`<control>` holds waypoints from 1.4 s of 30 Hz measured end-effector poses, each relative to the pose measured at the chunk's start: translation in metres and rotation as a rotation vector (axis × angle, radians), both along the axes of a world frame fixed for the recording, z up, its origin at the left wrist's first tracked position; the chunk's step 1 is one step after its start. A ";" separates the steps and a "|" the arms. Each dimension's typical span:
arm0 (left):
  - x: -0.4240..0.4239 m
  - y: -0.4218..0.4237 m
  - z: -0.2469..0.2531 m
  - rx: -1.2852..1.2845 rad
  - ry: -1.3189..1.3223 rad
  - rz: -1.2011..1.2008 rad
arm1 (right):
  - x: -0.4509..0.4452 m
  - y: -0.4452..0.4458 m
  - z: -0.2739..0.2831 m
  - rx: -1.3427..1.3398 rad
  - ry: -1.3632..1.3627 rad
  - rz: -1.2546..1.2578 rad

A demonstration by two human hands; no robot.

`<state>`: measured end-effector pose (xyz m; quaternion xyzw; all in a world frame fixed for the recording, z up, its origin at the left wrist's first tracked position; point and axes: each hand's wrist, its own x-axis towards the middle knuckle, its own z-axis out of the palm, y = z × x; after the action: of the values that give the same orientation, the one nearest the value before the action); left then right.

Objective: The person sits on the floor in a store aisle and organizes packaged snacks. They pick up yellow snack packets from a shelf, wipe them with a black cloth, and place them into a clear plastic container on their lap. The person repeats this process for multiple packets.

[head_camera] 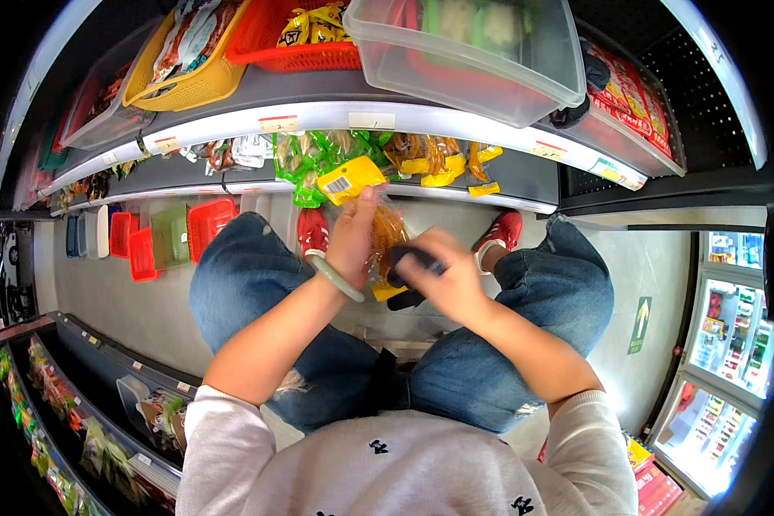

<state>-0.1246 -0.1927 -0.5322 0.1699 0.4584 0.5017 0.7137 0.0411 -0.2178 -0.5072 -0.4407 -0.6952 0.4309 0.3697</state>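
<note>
My left hand point(351, 242), with a pale green bangle at the wrist, grips a clear plastic snack packet point(390, 229) with yellow ends and brown contents. The packet's upper yellow end point(350, 180) carries a barcode label. A dark cloth point(398, 263) is in my right hand point(451, 277), against the packet's lower part; motion blurs the hand. Just beyond, similar yellow-ended brown packets point(426, 155) and green-edged packets point(326, 151) lie on the lower shelf point(522, 174).
The upper shelf holds a yellow basket point(190, 90), a red basket point(309, 58) and a clear plastic bin point(464, 84). Red baskets point(211, 226) and a green bin point(169, 238) stand on the floor. Lit glass-door coolers point(716, 380) are at right, a display rack point(97, 348) at left.
</note>
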 end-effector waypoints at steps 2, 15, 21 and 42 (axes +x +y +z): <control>0.006 -0.001 -0.003 0.089 0.049 -0.071 | 0.004 0.009 -0.004 -0.136 0.299 -0.266; -0.006 0.012 0.042 0.087 -0.317 0.078 | -0.007 -0.008 -0.010 0.511 -0.192 0.262; -0.032 0.009 0.051 0.214 -0.103 0.043 | 0.010 0.006 0.020 0.480 -0.121 0.190; -0.103 -0.082 0.195 0.644 -0.169 -0.120 | 0.038 0.031 0.169 0.710 -0.535 -0.155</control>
<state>-0.2275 -0.2751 -0.3371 0.3709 0.2046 0.5901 0.6872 0.0795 -0.1869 -0.3380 -0.4333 -0.8360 0.0074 0.3366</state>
